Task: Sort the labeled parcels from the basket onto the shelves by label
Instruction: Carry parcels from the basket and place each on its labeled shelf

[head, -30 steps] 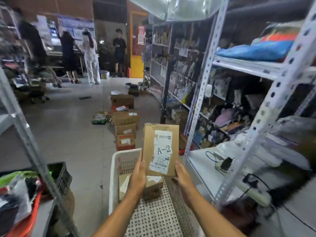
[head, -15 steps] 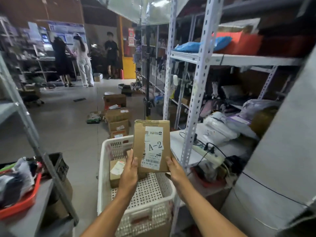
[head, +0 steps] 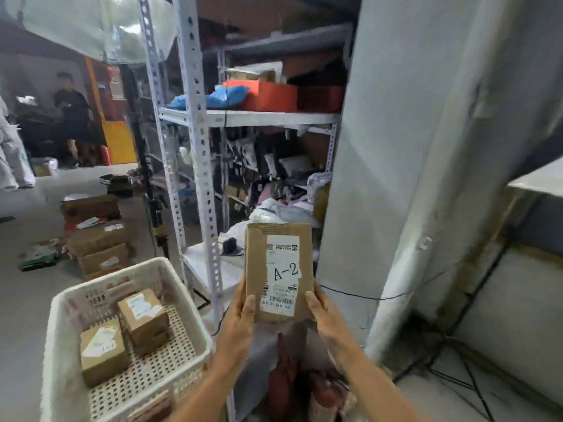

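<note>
Warehouse aisle, grey concrete floor point(head: 27, 303). Landmark: white basket point(head: 61, 345). Behind it, stacked cardboard boxes point(head: 97, 236); far behind, a person in black point(head: 71, 114). Inside the basket, small labeled boxes point(head: 143, 315). Right of it, white metal shelving point(head: 201, 178) holding bags and red boxes, then a grey pillar point(head: 396, 147). Right of the basket, raised before the shelving, the A-2 parcel point(head: 278, 271), upright; left hand point(head: 240, 324) and right hand point(head: 327, 318) grasp its lower edges. Since earlier, view swung right; the basket now sits left, the parcel off it.
</note>
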